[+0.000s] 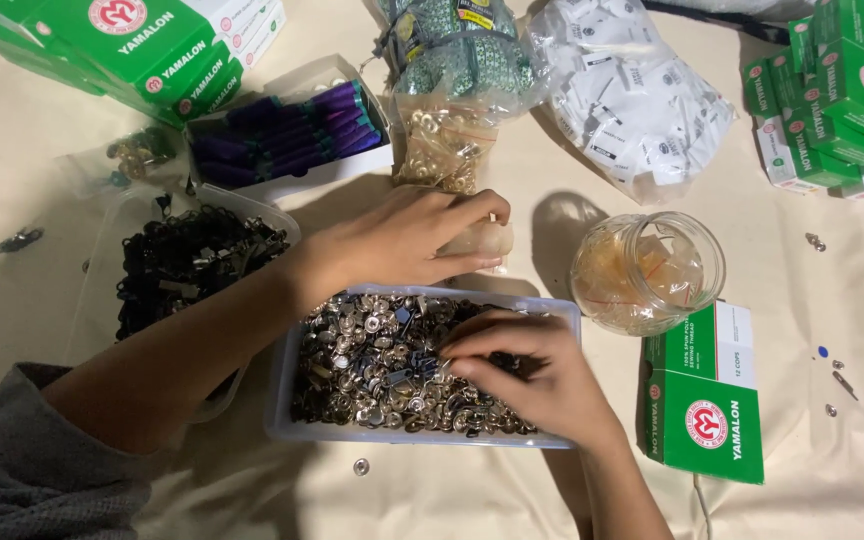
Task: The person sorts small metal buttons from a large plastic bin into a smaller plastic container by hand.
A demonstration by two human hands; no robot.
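Silvery metal snaps and small fasteners (372, 365) fill a shallow clear plastic tray (282, 395) near the front edge of the cream cloth-covered table (832, 470). The right hand (537, 375) rests in the tray's right half, fingers curled and pinched together over the pieces; what sits between the fingertips is too small to tell. The left hand (402, 240) lies just beyond the tray's far rim, fingers loosely closed around a small pale translucent container (482, 240). A clear glass jar (647, 270) lies tipped just right of that hand. A green box (707, 395) sits beside the tray's right end, and a tub of black fasteners (192, 260) lies to its left.
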